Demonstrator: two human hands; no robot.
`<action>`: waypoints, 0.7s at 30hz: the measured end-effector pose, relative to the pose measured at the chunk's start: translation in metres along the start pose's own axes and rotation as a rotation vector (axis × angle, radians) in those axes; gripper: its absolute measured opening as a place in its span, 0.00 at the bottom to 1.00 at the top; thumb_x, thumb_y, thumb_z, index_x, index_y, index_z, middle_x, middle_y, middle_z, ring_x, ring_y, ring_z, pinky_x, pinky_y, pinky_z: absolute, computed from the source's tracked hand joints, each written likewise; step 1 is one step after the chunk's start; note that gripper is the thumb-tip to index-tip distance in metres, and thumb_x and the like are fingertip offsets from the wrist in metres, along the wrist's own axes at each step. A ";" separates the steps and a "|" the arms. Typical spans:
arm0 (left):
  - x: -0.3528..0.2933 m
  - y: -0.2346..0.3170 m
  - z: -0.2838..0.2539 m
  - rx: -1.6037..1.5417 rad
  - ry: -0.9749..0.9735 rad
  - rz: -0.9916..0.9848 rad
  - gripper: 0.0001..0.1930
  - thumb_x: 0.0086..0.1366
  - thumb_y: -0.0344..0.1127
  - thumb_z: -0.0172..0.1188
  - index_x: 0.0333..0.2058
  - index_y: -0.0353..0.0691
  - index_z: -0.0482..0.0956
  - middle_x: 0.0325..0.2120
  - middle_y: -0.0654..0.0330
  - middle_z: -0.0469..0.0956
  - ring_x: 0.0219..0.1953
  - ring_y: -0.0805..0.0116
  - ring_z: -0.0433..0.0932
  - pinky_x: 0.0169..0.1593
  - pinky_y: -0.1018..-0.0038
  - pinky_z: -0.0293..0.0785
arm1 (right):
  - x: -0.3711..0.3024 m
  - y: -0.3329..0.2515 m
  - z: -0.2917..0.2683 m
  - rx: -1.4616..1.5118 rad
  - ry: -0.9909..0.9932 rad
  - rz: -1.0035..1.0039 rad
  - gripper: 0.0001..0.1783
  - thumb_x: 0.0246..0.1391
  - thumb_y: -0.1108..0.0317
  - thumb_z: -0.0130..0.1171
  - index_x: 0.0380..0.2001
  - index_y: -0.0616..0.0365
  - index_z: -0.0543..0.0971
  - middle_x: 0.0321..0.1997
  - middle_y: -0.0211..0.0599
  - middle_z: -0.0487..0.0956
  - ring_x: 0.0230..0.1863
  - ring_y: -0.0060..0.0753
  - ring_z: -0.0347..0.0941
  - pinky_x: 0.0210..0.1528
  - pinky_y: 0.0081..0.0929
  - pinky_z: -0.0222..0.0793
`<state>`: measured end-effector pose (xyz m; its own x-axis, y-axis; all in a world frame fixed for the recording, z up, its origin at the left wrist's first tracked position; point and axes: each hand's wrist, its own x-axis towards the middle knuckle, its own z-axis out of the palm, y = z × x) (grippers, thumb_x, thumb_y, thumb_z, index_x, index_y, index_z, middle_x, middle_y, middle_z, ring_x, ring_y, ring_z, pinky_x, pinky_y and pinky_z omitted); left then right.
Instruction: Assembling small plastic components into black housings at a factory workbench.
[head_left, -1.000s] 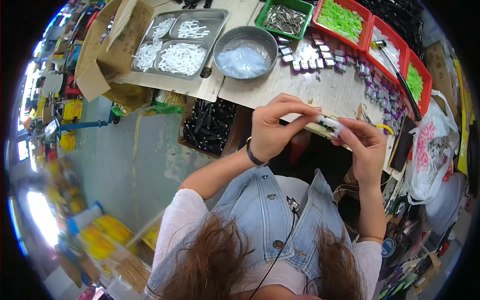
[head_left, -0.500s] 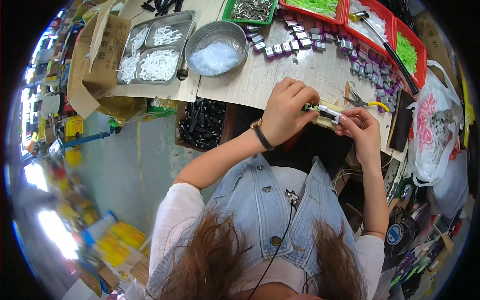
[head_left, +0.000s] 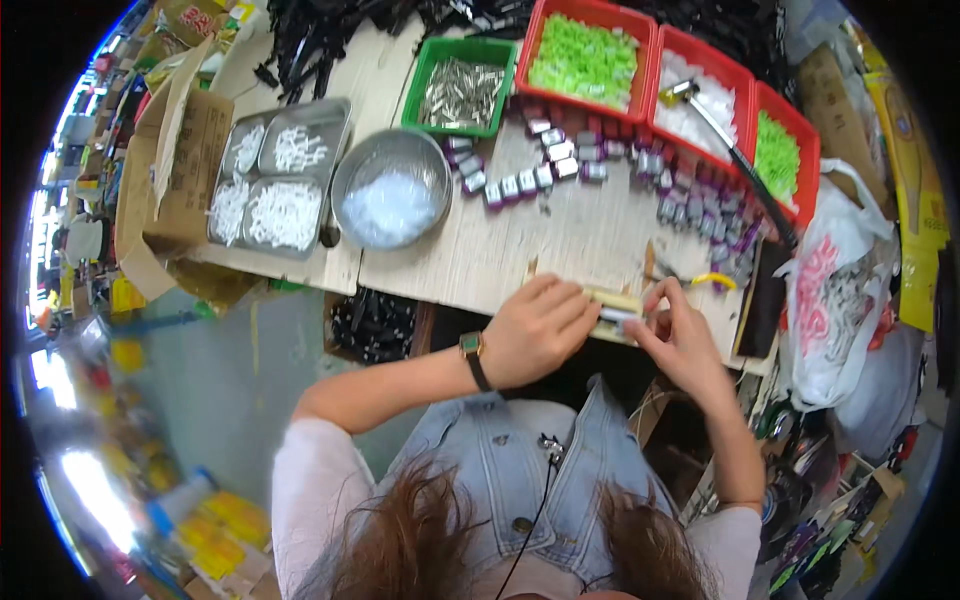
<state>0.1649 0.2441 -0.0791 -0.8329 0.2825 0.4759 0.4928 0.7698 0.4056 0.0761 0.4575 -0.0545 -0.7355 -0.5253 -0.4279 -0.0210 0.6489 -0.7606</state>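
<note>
My left hand [head_left: 540, 332], with a watch on its wrist, is closed at the left end of a small white part [head_left: 614, 315] at the table's front edge. My right hand [head_left: 682, 338] pinches around the part's right end. A pale yellow block [head_left: 614, 299] lies right behind the part, between the hands. My fingers cover both ends of the part, and its finer details are blurred. Pliers with a yellow handle [head_left: 714, 281] lie just beyond my right hand. Several small silver and purple motors [head_left: 520, 184] stand in rows farther back.
A metal bowl with clear plastic [head_left: 345, 185] and a divided tray of white pieces [head_left: 333, 130] stand left. Behind are a green bin of metal pins [head_left: 412, 98] and red bins [head_left: 652, 75] of green and white pieces. A hammer-like tool [head_left: 735, 143] lies across them. A plastic bag [head_left: 838, 340] hangs right.
The view has shifted, so the table and bins sit lower and farther left. The black and green portions of the held part no longer show. My left fingers now cover more of it.
</note>
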 end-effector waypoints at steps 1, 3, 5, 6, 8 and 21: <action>-0.001 0.002 -0.001 -0.010 -0.011 -0.027 0.13 0.53 0.30 0.65 0.37 0.33 0.79 0.33 0.58 0.78 0.39 0.62 0.77 0.44 0.68 0.71 | 0.015 -0.023 -0.032 -0.314 -0.144 -0.056 0.17 0.52 0.58 0.64 0.29 0.58 0.71 0.15 0.38 0.71 0.15 0.33 0.66 0.22 0.29 0.60; 0.000 0.002 0.000 -0.044 0.017 -0.035 0.13 0.54 0.31 0.66 0.37 0.33 0.79 0.33 0.58 0.78 0.39 0.62 0.77 0.45 0.68 0.71 | 0.078 -0.032 -0.087 -0.251 0.211 -0.457 0.15 0.54 0.60 0.60 0.24 0.62 0.76 0.17 0.40 0.72 0.20 0.30 0.69 0.25 0.28 0.63; 0.003 0.004 -0.002 -0.049 0.033 -0.045 0.13 0.54 0.32 0.66 0.37 0.34 0.79 0.34 0.58 0.78 0.39 0.62 0.77 0.45 0.68 0.71 | 0.157 -0.060 -0.153 -0.177 0.495 -0.483 0.12 0.56 0.65 0.56 0.31 0.65 0.79 0.23 0.40 0.77 0.25 0.30 0.73 0.30 0.26 0.67; 0.005 0.002 0.000 -0.051 0.032 -0.033 0.13 0.54 0.32 0.65 0.37 0.34 0.78 0.32 0.59 0.77 0.38 0.63 0.77 0.45 0.68 0.71 | 0.206 -0.056 -0.185 -0.399 0.650 -0.605 0.13 0.58 0.64 0.57 0.36 0.65 0.79 0.26 0.35 0.80 0.28 0.24 0.75 0.33 0.24 0.70; 0.002 0.001 0.004 -0.072 0.029 -0.042 0.12 0.54 0.32 0.64 0.37 0.34 0.78 0.31 0.59 0.76 0.37 0.63 0.76 0.44 0.68 0.71 | 0.290 -0.044 -0.228 -0.824 0.762 -0.529 0.14 0.51 0.66 0.58 0.39 0.63 0.81 0.36 0.51 0.81 0.39 0.48 0.79 0.42 0.37 0.73; 0.023 -0.028 -0.034 -0.155 0.398 -0.223 0.28 0.55 0.32 0.63 0.56 0.40 0.70 0.50 0.51 0.73 0.56 0.50 0.69 0.59 0.61 0.65 | 0.150 -0.116 -0.105 0.301 0.355 -0.719 0.10 0.49 0.81 0.58 0.37 0.62 0.77 0.38 0.28 0.79 0.37 0.13 0.73 0.38 0.14 0.69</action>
<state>0.1406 0.2095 -0.0528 -0.7764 -0.1437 0.6136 0.3705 0.6835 0.6289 -0.1027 0.3609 0.0205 -0.7818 -0.5169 0.3486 -0.4200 0.0234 -0.9072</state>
